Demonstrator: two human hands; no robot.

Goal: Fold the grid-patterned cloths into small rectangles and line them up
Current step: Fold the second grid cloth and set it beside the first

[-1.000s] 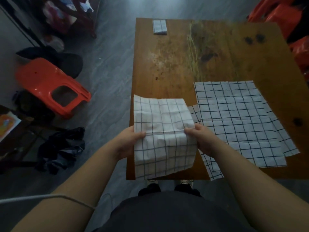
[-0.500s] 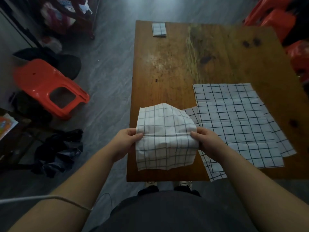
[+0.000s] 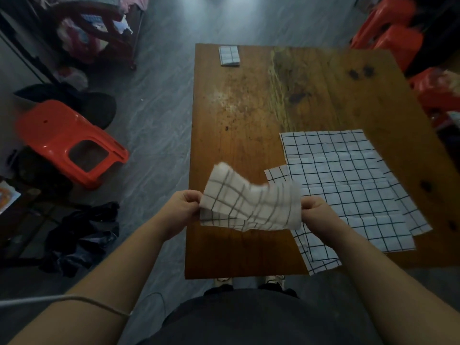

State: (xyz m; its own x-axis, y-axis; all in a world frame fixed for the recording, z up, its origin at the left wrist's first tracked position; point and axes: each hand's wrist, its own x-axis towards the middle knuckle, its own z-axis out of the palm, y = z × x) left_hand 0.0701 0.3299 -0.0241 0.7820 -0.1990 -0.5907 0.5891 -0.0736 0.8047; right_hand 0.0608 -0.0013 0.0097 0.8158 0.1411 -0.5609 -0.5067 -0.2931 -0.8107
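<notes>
Change: a second ago we held the held cloth (image 3: 251, 205) as a tall sheet, pinched at its middle. Half a second ago its far half was curling over toward us. Now it is a short doubled band, blurred with motion.
Meaning for the task: we judge that one more fold is going in. The band is still much larger than the folded rectangle (image 3: 229, 56), so further folds remain before it can join the line.
Left hand: our left hand (image 3: 185, 207) pinches the band's left end, fingers curled round the edge.
Right hand: our right hand (image 3: 316, 211) grips the right end in the same way.
Where the cloth is: in the air over the near left part of the counter (image 3: 236, 108), just beside the flat cloths (image 3: 348, 183) and overlapping their near left corner in view.
Long axis: it runs left to right from hand to hand, roughly along the counter's near edge.
Which way it points: the left end flares up and away from us, the right end sits flatter. We cannot tell from the blur which long edge is the crease.
Line so far: one folded rectangle at the counter's far left corner, well apart from our hands.
</notes>
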